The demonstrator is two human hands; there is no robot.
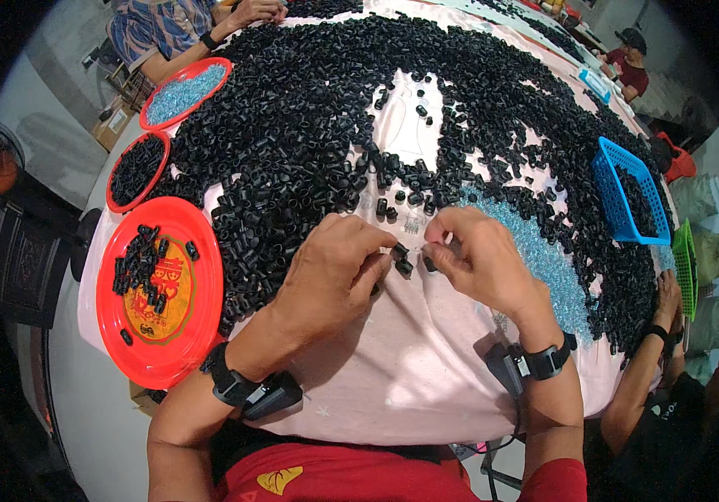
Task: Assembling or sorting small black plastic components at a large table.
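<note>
on the pink cloth [393, 368], left hand [334, 272] pinches black tube [401, 253] beside right hand [476, 255].

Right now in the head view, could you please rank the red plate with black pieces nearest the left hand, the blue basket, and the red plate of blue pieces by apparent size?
1. Round red plastic plate with black pieces, largest, though nearest the camera.
2. Blue plastic mesh basket.
3. Red plate of blue pieces; it looks close to the basket, so their order is unsure.

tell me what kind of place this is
Probably a small hand-assembly workshop: a shared table heaped with small black plastic tubes, sorting plates and baskets, and other workers seated around it.
</note>
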